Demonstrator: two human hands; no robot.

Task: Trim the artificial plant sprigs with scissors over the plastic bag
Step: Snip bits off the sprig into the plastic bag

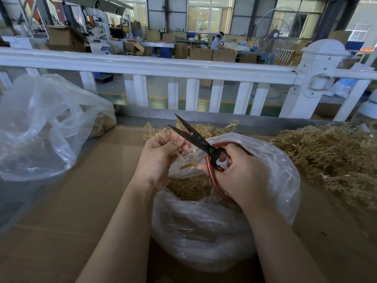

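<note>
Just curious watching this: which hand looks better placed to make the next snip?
The right hand, probably: it grips the scissors, blades open beside the sprig that the left hand holds over the bag.

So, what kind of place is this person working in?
Most likely a factory or packing workshop. Stacked cardboard boxes fill the hall behind the white railing, a large industrial fan stands by the windows, and another worker sits at a far bench.
</note>
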